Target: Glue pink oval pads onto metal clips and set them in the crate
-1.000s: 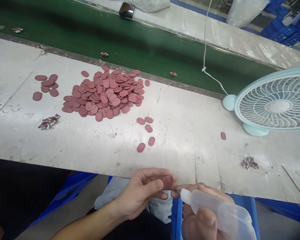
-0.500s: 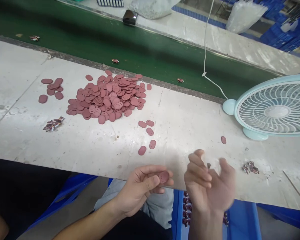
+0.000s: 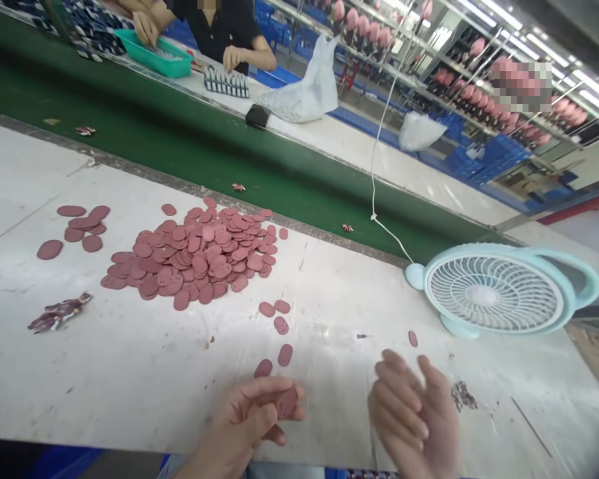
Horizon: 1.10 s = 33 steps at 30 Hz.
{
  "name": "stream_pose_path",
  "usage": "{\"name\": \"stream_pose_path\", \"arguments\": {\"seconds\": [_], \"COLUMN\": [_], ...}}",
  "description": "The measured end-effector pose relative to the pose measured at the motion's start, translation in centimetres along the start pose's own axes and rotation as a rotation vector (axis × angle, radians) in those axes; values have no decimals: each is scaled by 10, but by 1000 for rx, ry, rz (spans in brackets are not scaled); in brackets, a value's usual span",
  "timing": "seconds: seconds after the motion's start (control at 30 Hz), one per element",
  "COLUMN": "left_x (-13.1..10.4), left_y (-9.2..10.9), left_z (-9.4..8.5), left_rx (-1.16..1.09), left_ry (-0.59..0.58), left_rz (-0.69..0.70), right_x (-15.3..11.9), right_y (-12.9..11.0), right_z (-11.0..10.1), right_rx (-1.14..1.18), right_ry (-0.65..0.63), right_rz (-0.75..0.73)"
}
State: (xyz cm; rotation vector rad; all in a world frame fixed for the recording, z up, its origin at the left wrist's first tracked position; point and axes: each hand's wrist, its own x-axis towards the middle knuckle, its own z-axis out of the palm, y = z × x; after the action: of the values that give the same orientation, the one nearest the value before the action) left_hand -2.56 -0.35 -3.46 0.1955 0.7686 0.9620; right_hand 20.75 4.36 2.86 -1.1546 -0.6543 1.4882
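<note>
Between the thumb and fingers of my left hand (image 3: 252,419) is a dark red oval disc (image 3: 287,403), held low over the near part of the table. My right hand (image 3: 414,416) is to its right, palm up, fingers loosely curled and apart, holding nothing I can see; motion blurs it. Up and left of that hand is a small dark bit (image 3: 362,336); I cannot tell whether it lies on the table or is in the air. A large heap of like discs (image 3: 199,256) spreads left of centre, with several loose discs (image 3: 281,325) nearer my left hand.
A light blue fan (image 3: 484,293) stands at right, its white cord (image 3: 374,173) running up across the green belt (image 3: 309,173). Brown-and-white scraps (image 3: 60,313) lie at left and small dark pieces (image 3: 464,396) at right. Across the belt, a person (image 3: 214,40) sits beside a green basket (image 3: 164,63).
The view has tilted up, showing the far side. A small dark bit, earlier by my right fingers, is now away to their left. The disc stays in my left hand.
</note>
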Motion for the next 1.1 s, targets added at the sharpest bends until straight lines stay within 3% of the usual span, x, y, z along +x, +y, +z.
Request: {"name": "stream_pose_path", "arguments": {"seconds": [0.07, 0.17, 0.27, 0.37, 0.47, 0.53, 0.6, 0.67, 0.73, 0.8, 0.83, 0.93, 1.0, 1.1], "left_x": [4, 8, 12, 14, 14, 14, 12, 10, 7, 6, 5, 3, 0, -6], "left_y": [1, -1, -4, -6, -5, -3, -1, 0, 0, -2, -3, -8, -12, -18], "left_z": [-1, -5, -8, -9, -9, -8, -6, -6, -6, -7, -7, -7, -6, -2], "left_rx": [4, 5, 2, 5, 1, -4, -3, -4, -13, -11, -3, 39, 71, 115], "left_ry": [-32, -105, -126, -115, -107, -107, -102, -82, -67, -72, -78, -91, -110, -156], "left_rz": [-14, -10, 3, 7, 14, 25, 37, 44, 39, 34, 37, 41, 31, 52], "right_x": [45, 144, 229, 274, 285, 276, 250, 202, 136, 61, 26, -51, -75, -83], "right_y": [-25, -48, -55, -56, -60, -67, -75, -80, -77, -61, -49, -1, 29, 55], "right_z": [-7, -5, 6, 19, 28, 31, 29, 21, 11, 4, 4, 16, 31, 49], "right_rx": [-597, -858, -1106, -1269, -1328, -1311, -1252, -1159, -1040, -801, -698, -568, -497, -437], "right_ry": [140, 209, 232, 259, 296, 327, 362, 392, 403, 424, 367, 170, 124, 155], "right_rz": [-248, -348, -388, -411, -421, -438, -466, -498, -521, -561, -527, -271, -148, -139]}}
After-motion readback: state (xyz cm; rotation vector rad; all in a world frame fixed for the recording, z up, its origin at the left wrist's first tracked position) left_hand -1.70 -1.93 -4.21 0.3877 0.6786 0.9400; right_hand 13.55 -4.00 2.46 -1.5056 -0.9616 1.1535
